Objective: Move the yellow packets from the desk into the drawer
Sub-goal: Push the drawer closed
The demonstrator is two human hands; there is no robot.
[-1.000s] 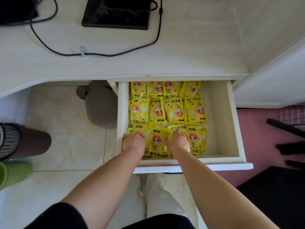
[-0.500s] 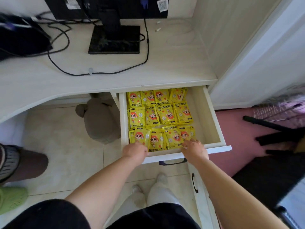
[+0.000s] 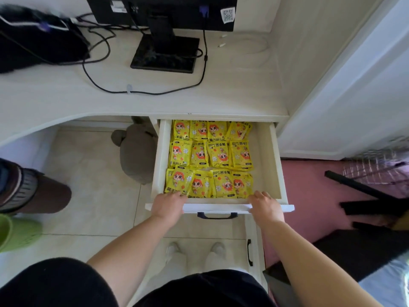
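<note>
- The drawer (image 3: 276, 165) stands pulled out from under the worktop (image 3: 66, 100).
- The yellow packets (image 3: 210, 160) lie flat inside the drawer in three rows of about four, with overlapping edges. Each one bears a red-haired cartoon figure.
- The packets sit against the drawer's left wall, and a strip of bare drawer bottom shows along its right wall.
- The left grip (image 3: 168, 207) sits on the left part of the drawer's front panel. Its fingers are curled over the top edge, and the fingertips (image 3: 178, 195) touch the nearest front-row packet.
- The right grip (image 3: 265, 207) sits on the right part of the same panel. Its slightly spread fingers bend over the top edge and its thumb lies on the outer face, so it clasps the panel.
- A dark drawer handle (image 3: 218, 215) shows on the front panel between the two grips, touched by neither.
- On the worktop, a black monitor stand (image 3: 164, 54) sits at the back, and a black cable (image 3: 141, 92) loops across the surface in front of it.
- A dark bag (image 3: 33, 41) lies at the worktop's far left.
- A grey soft toy (image 3: 137, 151) rests on the tiled floor under the worktop, just beside the drawer's left wall.
- A pink mat (image 3: 309, 196) covers the floor to the right of the drawer.
- A green shoe (image 3: 15, 233) stands at the left edge.
</note>
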